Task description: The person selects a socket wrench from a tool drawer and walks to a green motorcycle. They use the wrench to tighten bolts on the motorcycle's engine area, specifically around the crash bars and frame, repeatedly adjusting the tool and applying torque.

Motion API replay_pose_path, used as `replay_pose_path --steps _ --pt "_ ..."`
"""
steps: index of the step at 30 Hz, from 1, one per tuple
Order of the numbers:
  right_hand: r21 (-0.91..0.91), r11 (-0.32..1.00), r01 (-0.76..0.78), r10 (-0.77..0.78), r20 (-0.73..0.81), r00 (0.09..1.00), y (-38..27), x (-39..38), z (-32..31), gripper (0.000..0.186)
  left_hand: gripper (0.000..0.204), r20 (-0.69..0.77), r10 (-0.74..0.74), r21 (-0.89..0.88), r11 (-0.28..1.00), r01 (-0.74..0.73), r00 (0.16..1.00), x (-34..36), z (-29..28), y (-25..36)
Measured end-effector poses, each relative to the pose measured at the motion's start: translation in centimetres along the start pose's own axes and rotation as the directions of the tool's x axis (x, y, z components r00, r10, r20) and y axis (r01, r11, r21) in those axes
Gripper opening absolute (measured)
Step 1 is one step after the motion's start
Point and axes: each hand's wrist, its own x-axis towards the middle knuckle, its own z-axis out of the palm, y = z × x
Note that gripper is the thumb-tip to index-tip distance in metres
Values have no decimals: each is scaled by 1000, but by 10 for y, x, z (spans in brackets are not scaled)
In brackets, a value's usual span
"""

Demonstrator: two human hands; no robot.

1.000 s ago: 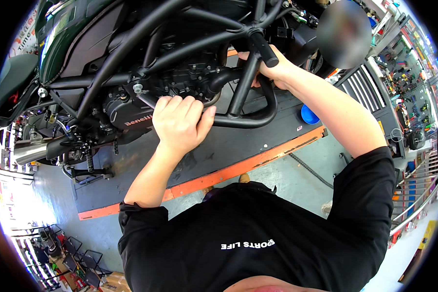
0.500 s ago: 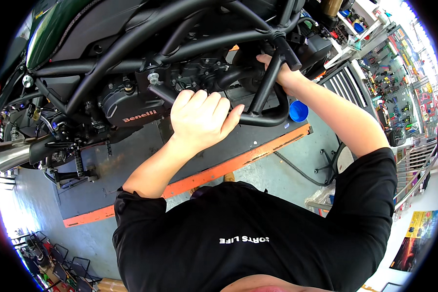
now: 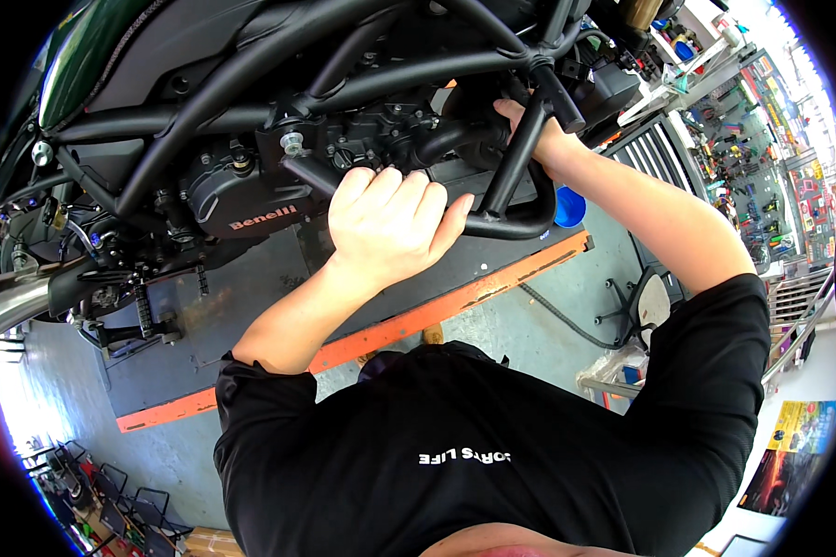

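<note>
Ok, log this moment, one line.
left grip: closed around crash bar; right grip: behind crash bar, hold unclear; motorcycle: over black platform

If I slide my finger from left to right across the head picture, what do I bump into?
Silver exhaust end → dark engine cover → the person's left hand → right hand → wheeled chair → board of tools.
</note>
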Motion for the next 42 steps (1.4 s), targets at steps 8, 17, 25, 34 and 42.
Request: replay_pose_path --steps 8,17,25,34,42 --pt "-61 998 0 0 -4 1000 2 5 1 33 35 -5 -2 -1 1000 2 1000 0 0 0" --pt "-211 977 12 -36 -114 993 -5 1 11 43 38 -38 -16 -16 1000 15 999 -4 3 -1" --pt "-542 834 103 -232 -176 957 6 12 12 54 43 -74 -11 -1 1000 11 997 -4 8 -1" --pt "-698 688 201 -349 -74 934 7 9 14 64 43 -32 7 20 1000 -7 999 -2 4 -2" --pt "-139 974 181 -146 229 962 -7 0 -18 34 35 66 37 -18 999 -36 997 4 -7 -2"
